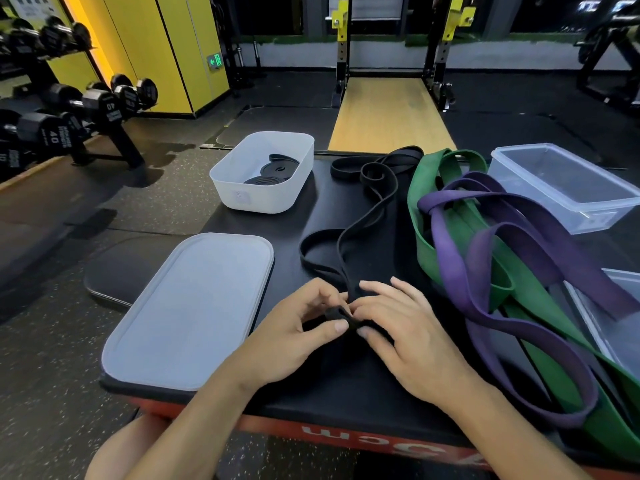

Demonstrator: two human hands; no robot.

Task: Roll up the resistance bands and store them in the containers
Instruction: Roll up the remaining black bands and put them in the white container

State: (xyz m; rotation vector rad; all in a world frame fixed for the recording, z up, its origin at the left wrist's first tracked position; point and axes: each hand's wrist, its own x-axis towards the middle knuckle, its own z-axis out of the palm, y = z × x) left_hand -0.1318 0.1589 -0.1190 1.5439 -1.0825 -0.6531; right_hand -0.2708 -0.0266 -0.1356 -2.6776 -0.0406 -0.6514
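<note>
Near the front edge of the platform (329,386), left hand (298,327) and right hand (405,337) pinch the thin black band (344,268) at its first coil, which may spring open if either pinch slackens

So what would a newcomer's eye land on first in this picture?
Probably the left hand and right hand, near the front edge of the table, pinching a small roll at the end of a thin black band. Then the purple band and green band tangled on the right, and the white container at the far left with rolled black bands inside.
</note>
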